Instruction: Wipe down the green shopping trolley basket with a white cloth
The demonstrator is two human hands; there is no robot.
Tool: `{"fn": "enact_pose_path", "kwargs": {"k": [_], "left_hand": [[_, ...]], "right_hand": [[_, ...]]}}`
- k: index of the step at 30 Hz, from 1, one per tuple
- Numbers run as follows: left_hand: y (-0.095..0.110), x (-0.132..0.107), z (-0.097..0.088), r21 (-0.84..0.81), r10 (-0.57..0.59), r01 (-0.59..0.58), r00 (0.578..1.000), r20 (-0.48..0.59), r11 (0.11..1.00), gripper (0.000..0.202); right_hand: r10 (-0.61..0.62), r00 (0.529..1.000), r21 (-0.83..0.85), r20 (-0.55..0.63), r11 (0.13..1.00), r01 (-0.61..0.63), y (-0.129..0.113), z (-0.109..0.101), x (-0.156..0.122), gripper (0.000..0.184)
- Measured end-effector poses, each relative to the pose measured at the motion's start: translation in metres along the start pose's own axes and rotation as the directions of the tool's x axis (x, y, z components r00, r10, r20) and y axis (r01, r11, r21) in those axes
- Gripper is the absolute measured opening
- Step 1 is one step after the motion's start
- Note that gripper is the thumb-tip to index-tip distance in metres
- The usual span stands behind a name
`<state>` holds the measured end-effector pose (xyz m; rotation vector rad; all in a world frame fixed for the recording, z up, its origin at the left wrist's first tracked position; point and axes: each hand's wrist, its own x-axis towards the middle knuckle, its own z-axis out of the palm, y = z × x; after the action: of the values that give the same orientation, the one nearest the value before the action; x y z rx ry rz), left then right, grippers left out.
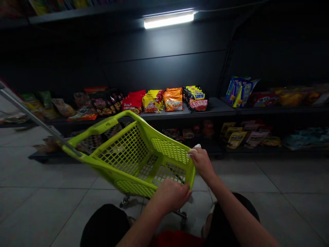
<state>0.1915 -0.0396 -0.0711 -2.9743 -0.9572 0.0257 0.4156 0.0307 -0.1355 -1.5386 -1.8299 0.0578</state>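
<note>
A lime-green plastic shopping trolley basket (pixel 128 181) with a mesh-like perforated body stands on small wheels in front of me. My left hand (pixel 171 197) is shut on its near rim. My right hand (pixel 202 163) grips the rim at the right corner. A small white piece of cloth or paper (pixel 193 150) shows between the right fingers and the rim. A long metal trolley handle (pixel 33 118) runs from the basket's far end out to the left. The basket looks empty through the mesh.
A dark store shelf (pixel 210 108) stands ahead, stocked with bright instant-noodle and snack packets (pixel 173 100). More packets (pixel 236 135) fill the lower shelf. The basket's far end is close to the shelf base. Grey floor tiles (pixel 43 171) spread to both sides.
</note>
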Motion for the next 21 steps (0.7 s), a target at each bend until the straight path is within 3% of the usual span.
{"fn": "enact_pose_path", "kwargs": {"k": [4, 7, 12, 16, 18, 20, 21], "left_hand": [[-0.001, -0.002, 0.003, -0.035, 0.02, -0.02, 1.0, -0.002, 0.999, 0.034], [-0.001, 0.002, 0.003, -0.039, 0.033, -0.034, 0.999, -0.02, 0.999, 0.038], [0.004, 0.011, 0.004, -0.053, 0.017, -0.018, 1.0, -0.02, 0.998, 0.039], [0.004, 0.009, 0.004, -0.112, -0.028, 0.023, 0.999, -0.037, 0.993, 0.041], [-0.009, -0.001, 0.001, -0.15, -0.023, 0.007, 0.994, -0.103, 0.989, 0.036], [-0.035, -0.02, -0.003, -0.169, -0.036, -0.001, 0.976, -0.214, 0.986, 0.029], [-0.052, -0.032, -0.005, -0.159, -0.096, 0.054, 0.958, -0.271, 0.986, 0.027]], "right_hand": [[-0.083, 0.996, -0.036, 0.028, 0.996, 0.084, 0.002, -0.007, -0.011, 0.026], [-0.079, 0.997, -0.126, 0.022, 0.989, 0.081, -0.006, 0.001, 0.019, 0.022], [-0.225, 0.966, -0.194, 0.128, 0.949, 0.247, -0.036, 0.039, 0.088, 0.017], [-0.29, 0.94, -0.157, 0.18, 0.935, 0.318, -0.033, 0.045, 0.094, 0.021], [-0.3, 0.935, -0.112, 0.187, 0.939, 0.324, -0.018, 0.038, 0.086, 0.024], [-0.307, 0.932, -0.064, 0.192, 0.944, 0.324, -0.001, 0.03, 0.079, 0.026], [-0.31, 0.93, -0.043, 0.195, 0.945, 0.324, 0.006, 0.028, 0.077, 0.027]]}}
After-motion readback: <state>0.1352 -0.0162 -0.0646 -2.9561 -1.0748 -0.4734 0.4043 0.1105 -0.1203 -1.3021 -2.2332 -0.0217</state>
